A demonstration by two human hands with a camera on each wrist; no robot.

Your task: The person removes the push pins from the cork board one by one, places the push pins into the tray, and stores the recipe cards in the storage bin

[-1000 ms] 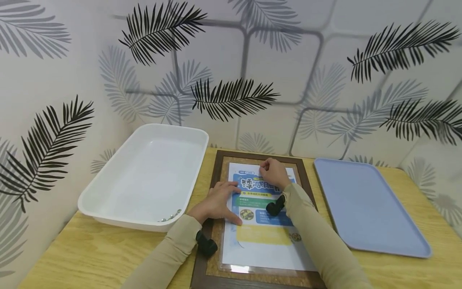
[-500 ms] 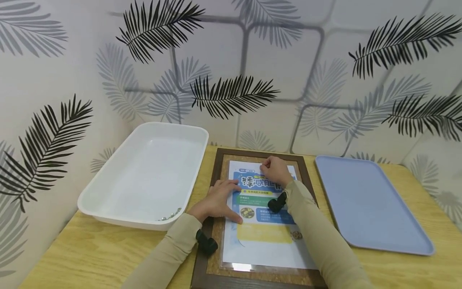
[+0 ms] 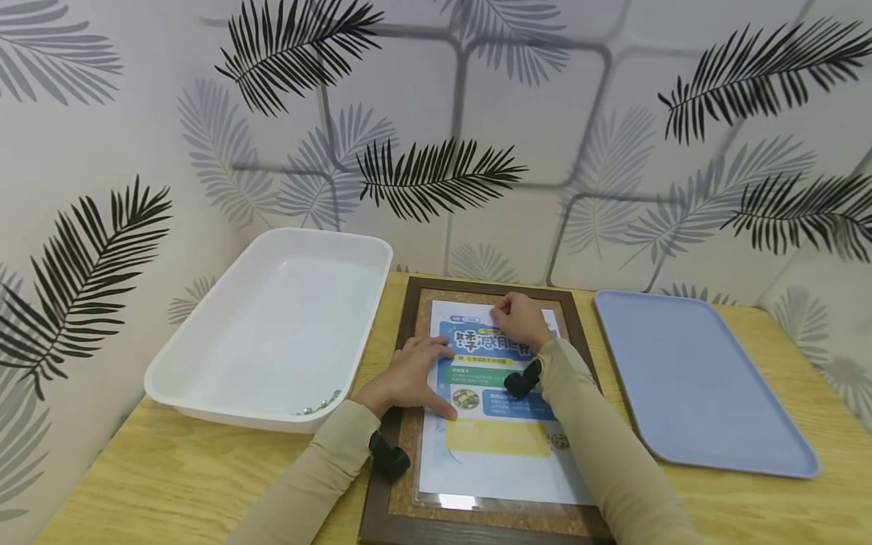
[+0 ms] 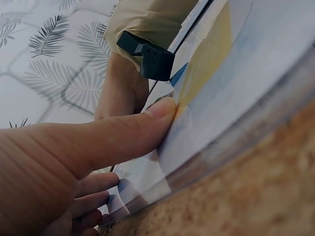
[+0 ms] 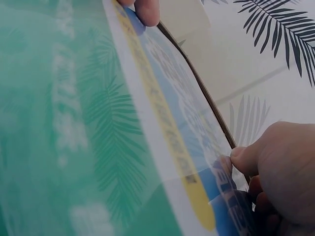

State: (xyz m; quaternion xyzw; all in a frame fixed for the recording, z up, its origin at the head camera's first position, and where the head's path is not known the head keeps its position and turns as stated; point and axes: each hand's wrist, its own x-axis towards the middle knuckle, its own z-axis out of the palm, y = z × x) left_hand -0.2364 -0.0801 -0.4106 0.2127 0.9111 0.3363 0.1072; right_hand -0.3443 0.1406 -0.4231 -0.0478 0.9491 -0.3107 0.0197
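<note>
A printed poster [image 3: 504,477] under a clear plastic sheet lies on a cork board [image 3: 406,462] with a dark brown wooden frame [image 3: 403,333]. My left hand [image 3: 407,376] rests spread on the poster's left edge, thumb and fingers apart. In the left wrist view its thumb [image 4: 133,135] presses the sheet beside the yellow block. My right hand [image 3: 521,322] is at the poster's top middle, fingers curled, thumb and fingertips brought together in a pinch. The right wrist view shows that thumb [image 5: 241,160] right at the sheet near the top edge. What it pinches is hidden by the fingers.
A deep white tub [image 3: 272,318] stands left of the board, with several small shiny pieces [image 3: 319,406] in its near right corner. A flat blue tray [image 3: 702,378] lies to the right. Behind the wooden table [image 3: 204,469] rises a leaf-patterned wall [image 3: 504,113].
Both hands keep their places on the poster, the right still pinching at the top. The head view has tilted slightly, so the scene sits a little higher.
</note>
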